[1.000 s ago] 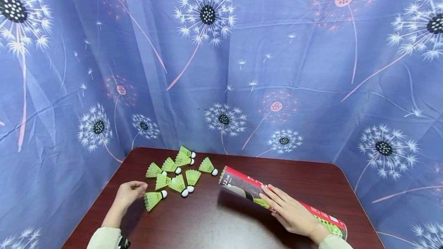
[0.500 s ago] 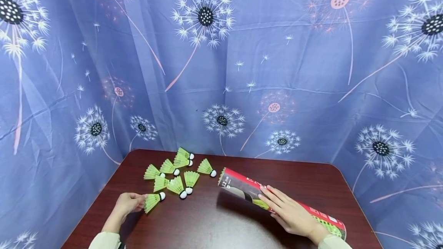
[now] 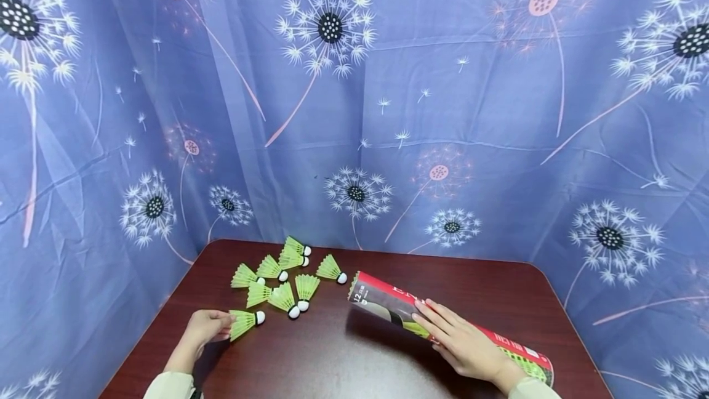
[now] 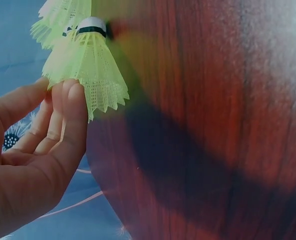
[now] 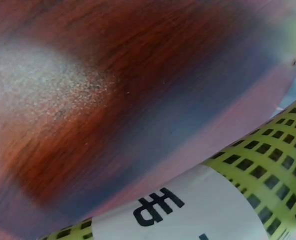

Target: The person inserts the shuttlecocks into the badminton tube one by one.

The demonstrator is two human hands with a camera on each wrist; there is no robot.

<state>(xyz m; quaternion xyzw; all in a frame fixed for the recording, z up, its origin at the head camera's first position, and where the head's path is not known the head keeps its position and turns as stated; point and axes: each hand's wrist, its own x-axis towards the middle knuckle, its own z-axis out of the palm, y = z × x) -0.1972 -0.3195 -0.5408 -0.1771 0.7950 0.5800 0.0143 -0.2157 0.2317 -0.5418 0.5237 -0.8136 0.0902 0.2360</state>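
Observation:
At the left of the head view, my left hand (image 3: 206, 330) pinches the feather end of a yellow-green shuttlecock (image 3: 244, 323), whose white cork points right. The left wrist view has the thumb and fingers (image 4: 74, 107) at the skirt's rim, with the shuttlecock's black-banded cork (image 4: 92, 25) farther off. To the right, a red and grey shuttlecock tube (image 3: 382, 300) slants across the table. My right hand (image 3: 465, 346) holds it around the middle, fingers over its top and thumb on the near side. Only the tube's printed side (image 5: 187, 205) shows in the right wrist view, the hand being hidden there.
Several more shuttlecocks (image 3: 284, 299) lie loosely grouped at the back left of the dark wooden table (image 3: 310, 362). One shuttlecock (image 3: 330, 268) lies apart, near the tube's left end. A blue dandelion-print curtain (image 3: 410, 109) stands close behind the table and along both sides.
My left hand has moved down and slightly forward from above the nearest shuttlecock's side and now pinches its skirt. That shuttlecock has turned slightly. The right hand and tube have stayed nearly in place.

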